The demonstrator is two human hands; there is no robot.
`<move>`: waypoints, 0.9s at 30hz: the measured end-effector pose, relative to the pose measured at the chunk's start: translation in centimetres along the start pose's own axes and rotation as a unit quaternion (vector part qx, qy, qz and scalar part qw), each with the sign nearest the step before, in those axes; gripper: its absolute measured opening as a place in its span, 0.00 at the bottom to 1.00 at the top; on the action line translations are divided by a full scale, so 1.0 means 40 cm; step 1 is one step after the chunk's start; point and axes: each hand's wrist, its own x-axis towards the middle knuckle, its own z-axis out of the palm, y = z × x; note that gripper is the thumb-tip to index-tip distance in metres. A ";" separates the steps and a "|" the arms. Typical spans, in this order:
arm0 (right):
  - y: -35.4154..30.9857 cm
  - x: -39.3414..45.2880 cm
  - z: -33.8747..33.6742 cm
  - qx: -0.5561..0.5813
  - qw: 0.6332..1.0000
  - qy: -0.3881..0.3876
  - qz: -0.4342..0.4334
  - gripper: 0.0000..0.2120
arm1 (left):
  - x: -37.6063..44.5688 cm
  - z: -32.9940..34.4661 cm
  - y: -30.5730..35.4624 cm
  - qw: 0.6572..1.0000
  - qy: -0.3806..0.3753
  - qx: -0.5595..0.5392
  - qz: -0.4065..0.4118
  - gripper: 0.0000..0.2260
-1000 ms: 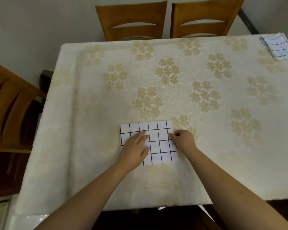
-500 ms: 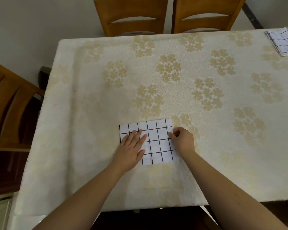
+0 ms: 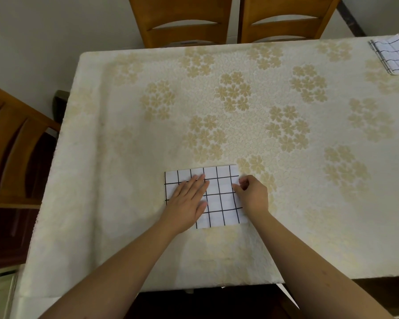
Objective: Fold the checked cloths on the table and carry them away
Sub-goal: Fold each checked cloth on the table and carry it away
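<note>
Left hand [image 3: 189, 199] flat, fingers spread, on folded checked cloth [image 3: 221, 199]; right hand [image 3: 252, 194] pinching its right edge.

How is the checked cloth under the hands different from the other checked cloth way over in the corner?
The folded white cloth with black checks lies near the person's edge of the table, with the left hand flat on it and the right hand pinching its right edge; the far white checked cloth sits untouched at the far right corner. The near one shows whole; the far one is cut off by the picture's edge. Both are white with black grid lines and rest on the cream flowered tablecloth.
</note>
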 end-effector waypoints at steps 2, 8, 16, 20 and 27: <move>0.006 -0.001 0.006 -0.006 1.000 0.006 -0.013 0.06 | 0.035 -0.002 0.016 1.000 -0.005 0.004 0.029 0.24; 0.024 0.000 0.014 -0.034 0.998 0.022 -0.037 0.10 | 0.114 -0.001 0.028 0.993 -0.043 0.048 0.096 0.25; 0.032 0.007 0.011 -0.033 0.998 0.020 -0.051 0.12 | 0.119 0.011 0.013 0.993 -0.065 0.055 0.085 0.27; 0.051 -0.014 0.016 -0.076 0.988 0.071 -0.114 0.13 | 0.116 0.016 0.015 0.993 -0.066 0.048 0.081 0.27; 0.156 -0.145 0.050 -0.186 0.924 0.057 -0.329 0.16 | 0.125 0.012 0.010 0.994 -0.052 0.046 0.089 0.26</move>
